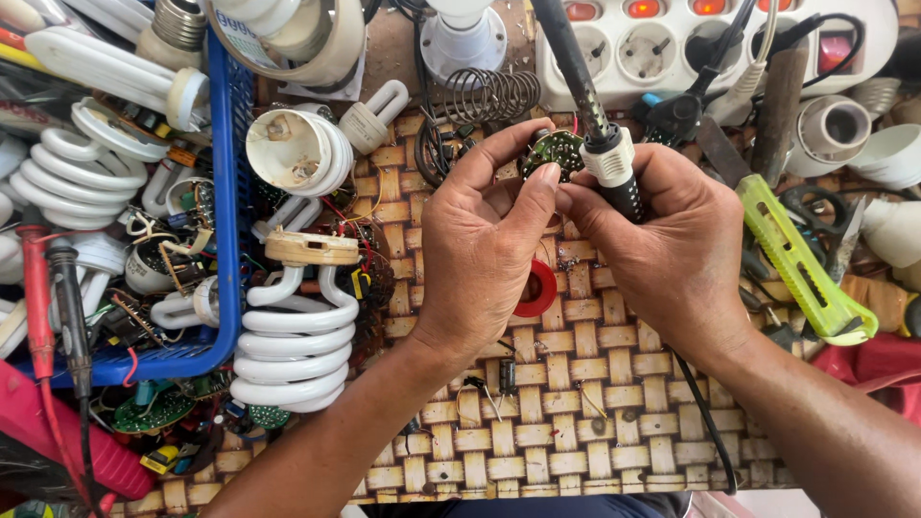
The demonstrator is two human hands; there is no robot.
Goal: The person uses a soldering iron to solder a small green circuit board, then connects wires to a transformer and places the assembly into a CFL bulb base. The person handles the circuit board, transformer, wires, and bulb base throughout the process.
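Note:
My left hand (480, 245) pinches a small round green circuit board (554, 150) between thumb and fingers, just above the woven mat (576, 403). My right hand (662, 245) grips a soldering iron (604, 144) by its black-and-white handle, its dark shaft pointing up and away past the board. The iron's black cord (705, 412) runs down along my right forearm. A red ring-shaped spool (537, 288) lies on the mat under my hands, partly hidden by my left hand.
A blue basket (228, 192) at left holds spiral lamp tubes and lamp parts; a loose spiral lamp (293, 355) lies beside it. A white power strip (672, 43), metal spring (489, 94), yellow-green knife (801, 254), pliers and red and black probes (53, 297) surround the mat.

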